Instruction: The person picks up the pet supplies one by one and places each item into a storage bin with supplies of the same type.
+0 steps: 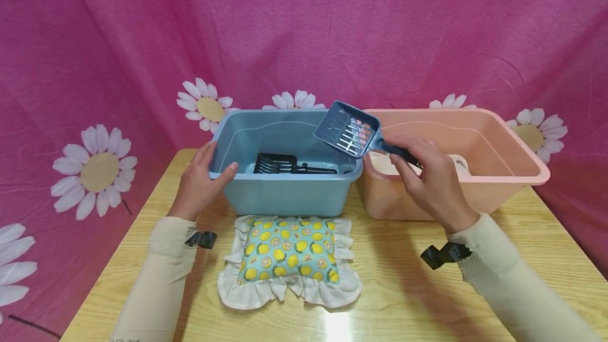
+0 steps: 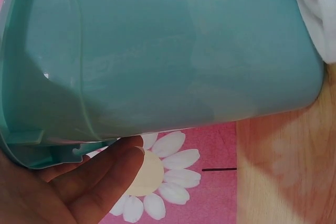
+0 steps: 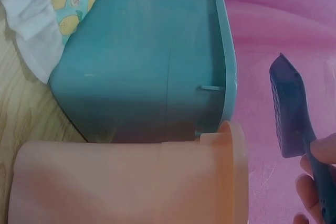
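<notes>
The scoop (image 1: pixel 377 142) is dark blue, the cushion (image 1: pixel 288 251) aqua (lemon-printed in yellow).

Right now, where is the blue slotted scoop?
In the head view, just right of centre, the scoop is in the right hand, raised above the neighbouring rims of the blue bin and pink bin.

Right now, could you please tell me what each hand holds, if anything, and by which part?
The right hand holds the blue scoop by its handle; the left hand grips the blue bin by the rim at its left end.
</notes>
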{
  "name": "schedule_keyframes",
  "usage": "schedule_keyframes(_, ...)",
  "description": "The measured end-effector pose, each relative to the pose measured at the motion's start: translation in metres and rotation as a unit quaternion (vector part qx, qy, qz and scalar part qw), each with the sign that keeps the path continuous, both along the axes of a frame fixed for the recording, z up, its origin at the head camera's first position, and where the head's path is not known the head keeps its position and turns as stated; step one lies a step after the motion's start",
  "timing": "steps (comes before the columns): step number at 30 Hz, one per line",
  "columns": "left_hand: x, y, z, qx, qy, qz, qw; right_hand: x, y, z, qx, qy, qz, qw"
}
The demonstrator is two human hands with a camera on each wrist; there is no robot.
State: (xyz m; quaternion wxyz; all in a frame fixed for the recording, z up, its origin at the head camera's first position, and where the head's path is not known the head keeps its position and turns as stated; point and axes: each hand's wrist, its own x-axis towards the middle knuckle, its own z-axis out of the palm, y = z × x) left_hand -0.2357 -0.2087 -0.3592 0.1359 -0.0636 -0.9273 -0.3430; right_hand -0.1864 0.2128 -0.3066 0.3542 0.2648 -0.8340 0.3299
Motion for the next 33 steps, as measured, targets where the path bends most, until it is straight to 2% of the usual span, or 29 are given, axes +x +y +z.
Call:
schedule_keyframes(10, 0.000, 0.001, 0.001, 0.000, 0.001, 0.000, 1.0000, -0.008, 0.002, 0.003, 0.010, -0.015, -0.001, 0.9998)
schedule_keyframes(17, -0.001, 0.001, 0.000, -0.001, 0.000, 0.001, 1.0000, -0.016, -0.002, 0.004, 0.001, -0.008, 0.034, 0.9994)
schedule_keyframes(22, -0.001, 0.001, 0.000, -0.003, -0.002, 0.003, 1.0000, -0.022, -0.006, 0.004, -0.007, -0.027, 0.059, 0.9979)
schedule_keyframes(29, 0.001, 0.000, 0.001, -0.003, -0.003, 0.006, 1.0000, -0.031, -0.014, -0.001, 0.011, -0.033, 0.051, 0.9981)
schedule_keyframes(33, 0.001, 0.001, 0.001, -0.002, -0.005, 0.005, 1.0000, -0.036, -0.018, -0.004, 0.016, -0.052, 0.053, 0.9971)
